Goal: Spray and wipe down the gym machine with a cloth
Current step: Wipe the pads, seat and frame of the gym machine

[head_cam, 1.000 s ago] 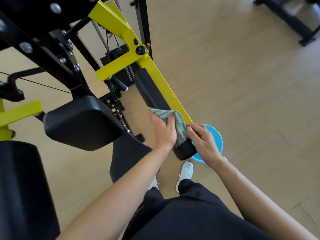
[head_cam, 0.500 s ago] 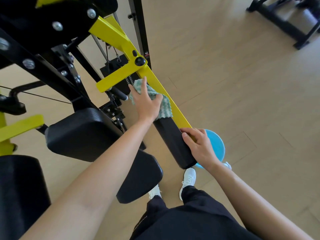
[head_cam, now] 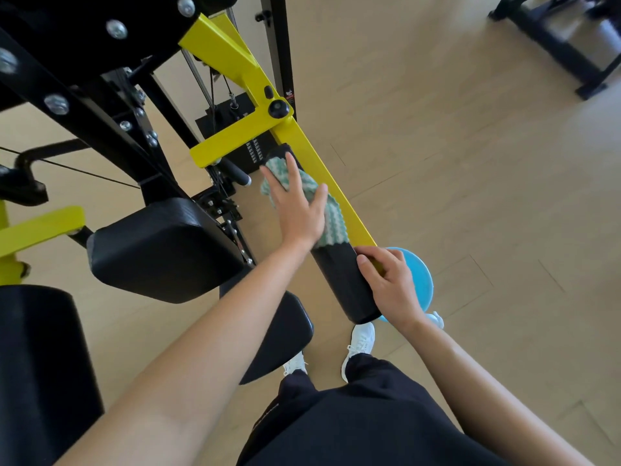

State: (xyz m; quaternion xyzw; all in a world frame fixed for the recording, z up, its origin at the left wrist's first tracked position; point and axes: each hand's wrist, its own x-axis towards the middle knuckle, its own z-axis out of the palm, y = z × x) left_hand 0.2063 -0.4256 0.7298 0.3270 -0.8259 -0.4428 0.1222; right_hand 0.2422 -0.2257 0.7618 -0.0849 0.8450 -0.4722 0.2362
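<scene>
A black roller pad runs along the yellow arm of the gym machine. My left hand lies flat on a green-and-white cloth, pressing it onto the upper part of the pad, fingers spread. My right hand grips the pad's lower end and the yellow arm, steadying them. A blue spray bottle stands on the floor behind my right hand, mostly hidden by it.
Black seat pads and the black bolted frame fill the left. A weight stack sits behind the yellow arm. Another machine's black base is at the top right. My white shoes stand on pale wood flooring.
My left hand slid the cloth from the pad's lower end up to its top, then a little back down. My right hand stayed on the pad's lower end.
</scene>
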